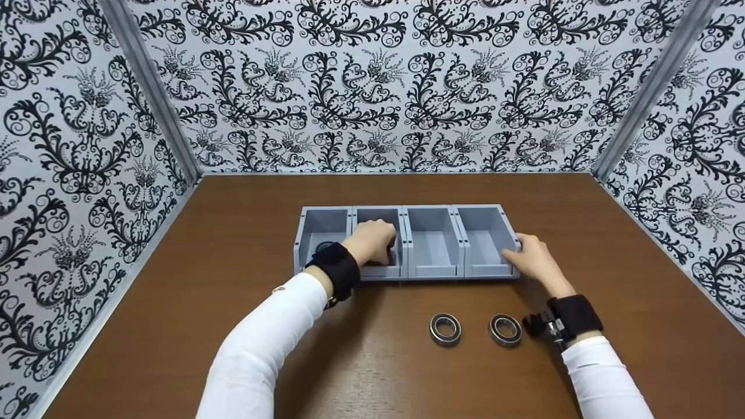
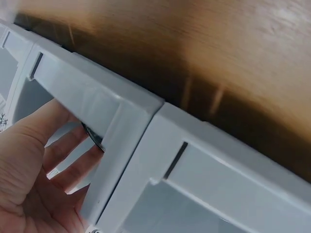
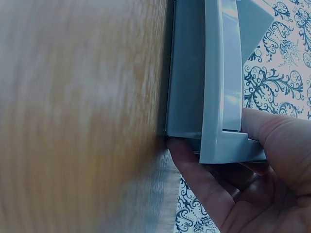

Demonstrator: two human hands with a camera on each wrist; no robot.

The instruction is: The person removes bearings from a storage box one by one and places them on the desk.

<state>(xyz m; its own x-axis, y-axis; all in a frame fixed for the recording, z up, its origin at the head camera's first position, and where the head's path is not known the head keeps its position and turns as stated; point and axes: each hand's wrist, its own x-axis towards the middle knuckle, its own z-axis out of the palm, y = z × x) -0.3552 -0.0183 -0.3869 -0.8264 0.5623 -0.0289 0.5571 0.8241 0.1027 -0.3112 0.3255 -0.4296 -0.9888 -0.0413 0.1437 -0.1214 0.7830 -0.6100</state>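
A row of grey storage bins (image 1: 433, 272) stands on the brown table. My left hand (image 1: 372, 240) reaches down into the second bin from the left. In the left wrist view, its thumb and fingers (image 2: 80, 167) close in around the dark curved edge of a bearing (image 2: 93, 137), mostly hidden behind the bin's front wall. At the right end of the row, my right hand (image 1: 534, 261) grips the outer wall of the last bin (image 3: 228, 148), thumb over the top and fingers outside. Two ring bearings (image 1: 445, 330) (image 1: 505, 330) lie flat in front of the bins.
In the leftmost bin lies a dark ring (image 1: 325, 249), partly covered by the left wrist strap. The two bins on the right show bare floors. Black-and-white patterned walls (image 1: 378, 87) enclose the table (image 1: 250, 233) at the back and both sides.
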